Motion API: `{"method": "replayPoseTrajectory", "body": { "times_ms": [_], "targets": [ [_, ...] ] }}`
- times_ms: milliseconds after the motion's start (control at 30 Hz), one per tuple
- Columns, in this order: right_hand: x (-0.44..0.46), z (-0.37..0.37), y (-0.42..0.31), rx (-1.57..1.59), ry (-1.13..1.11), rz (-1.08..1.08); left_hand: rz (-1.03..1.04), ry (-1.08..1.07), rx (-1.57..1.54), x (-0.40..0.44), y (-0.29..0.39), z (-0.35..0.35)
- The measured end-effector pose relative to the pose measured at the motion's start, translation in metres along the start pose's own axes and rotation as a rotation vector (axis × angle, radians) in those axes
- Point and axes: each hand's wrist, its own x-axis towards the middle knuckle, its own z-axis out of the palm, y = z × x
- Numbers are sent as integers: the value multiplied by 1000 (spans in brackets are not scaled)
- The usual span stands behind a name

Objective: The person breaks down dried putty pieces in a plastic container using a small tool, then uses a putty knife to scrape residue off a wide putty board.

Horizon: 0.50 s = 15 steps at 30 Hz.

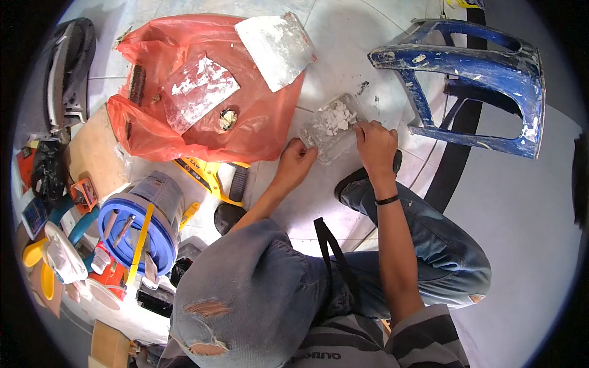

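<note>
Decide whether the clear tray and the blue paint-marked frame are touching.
Apart. The head view shows it: pale tiled floor is visible between the clear tray and the blue paint-marked frame, which lies farther right in the picture.

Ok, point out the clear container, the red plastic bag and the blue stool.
Clear container (313, 127), head view: bare left part, beside the white chunks.
Red plastic bag (264, 119), head view: bare stretch of its right half.
Blue stool (460, 59), head view: its broad upper bar.
</note>
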Motion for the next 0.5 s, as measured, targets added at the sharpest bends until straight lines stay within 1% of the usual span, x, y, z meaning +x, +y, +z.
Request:
{"method": "replayPoseTrajectory", "body": {
  "times_ms": [33,67,100,133,167,233,300,367,400,433,467,500],
  "targets": [
    [0,-4,2,45,10,80,-3,-6,-1,-1,2,0],
    [-5,-4,0,42,7,87,-18,-17,-125,-2,5,-1],
    [-11,-4,-9,174,12,-5,-30,-28,-246,-3,14,-2],
    [-14,-3,-18,308,20,-101,-28,-31,-242,-2,21,-2],
    [-17,-3,-27,312,25,-101,0,-25,-283,-2,27,-3],
    [-20,-2,-42,352,-65,-147,28,-12,-320,-4,29,-6],
    [-18,6,-44,354,-65,-182,-59,-70,-335,-5,31,-8],
    [-8,8,-42,230,-100,-271,-70,-92,-310,-6,35,-9],
    [-2,8,-41,233,-102,-270,-83,-113,-286,-7,35,-11],
    [4,7,-38,207,-1,-234,-85,-112,-284,-7,33,-11],
    [8,5,-37,178,100,-199,-43,-102,-314,-7,31,-9],
    [7,3,-38,179,101,-201,1,-92,-345,-5,32,-9]
  ]
}}
